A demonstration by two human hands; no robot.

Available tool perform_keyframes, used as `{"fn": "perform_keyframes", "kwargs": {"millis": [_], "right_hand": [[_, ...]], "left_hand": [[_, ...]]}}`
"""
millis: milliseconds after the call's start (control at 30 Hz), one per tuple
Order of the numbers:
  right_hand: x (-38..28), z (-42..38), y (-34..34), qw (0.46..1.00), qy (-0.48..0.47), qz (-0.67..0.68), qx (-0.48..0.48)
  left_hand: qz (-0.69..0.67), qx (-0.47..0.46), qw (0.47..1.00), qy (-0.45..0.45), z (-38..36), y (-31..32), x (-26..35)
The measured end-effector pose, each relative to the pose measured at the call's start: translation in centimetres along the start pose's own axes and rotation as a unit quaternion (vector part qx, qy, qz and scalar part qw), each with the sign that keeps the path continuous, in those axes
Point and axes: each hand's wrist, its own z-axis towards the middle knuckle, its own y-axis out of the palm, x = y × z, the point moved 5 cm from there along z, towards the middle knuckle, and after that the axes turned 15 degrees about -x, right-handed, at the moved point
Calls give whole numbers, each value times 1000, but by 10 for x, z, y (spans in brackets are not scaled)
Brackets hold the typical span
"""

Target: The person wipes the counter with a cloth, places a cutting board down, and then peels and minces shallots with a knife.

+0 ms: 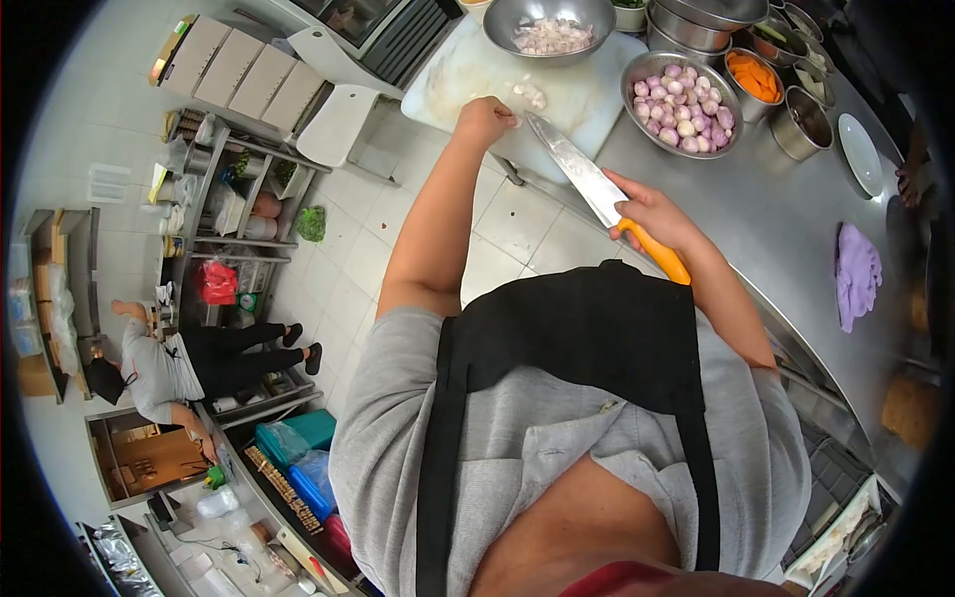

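- My right hand (652, 211) is wrapped tight round the orange handle of the knife (597, 194); the blade points up and away, its tip near my left hand.
- My left hand (484, 117) is curled into a loose fist, knuckles down on the board (468, 75). I cannot tell whether the fingers pinch anything under them.
- A few peeled shallot pieces (534, 95) lie on the board just beside that hand, close to the knife tip.
- The board sits at the edge of the steel counter (776, 219).
- Behind the board stands a bowl (550, 28) with chopped pale pieces in it.
- To the right of the board, a second bowl holds whole shallots (686, 104), pink and round.
- Further along, a small tub holds sliced carrot (753, 77); more steel tubs stand near it.
- A purple cloth (857, 274) lies on the counter, well apart from my hands.
- Across the tiled floor, another person (169, 368) bends at a low shelf.
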Motion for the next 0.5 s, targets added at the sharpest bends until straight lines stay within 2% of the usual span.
{"fn": "perform_keyframes", "kwargs": {"millis": [67,133,333,500], "right_hand": [[3,4,0,1000,0,10,4],[10,10,-4,1000,0,18,7],[23,15,-9,999,-2,46,2],[22,14,-9,999,-8,39,-12]], "left_hand": [[-20,-6,1000,-14,2,-2,-6],[-96,-53,994,-18,4,-4,-8],[-5,-107,993,-41,13,-7,-3],[-13,-131,990,-57,18,-10,-1]]}}
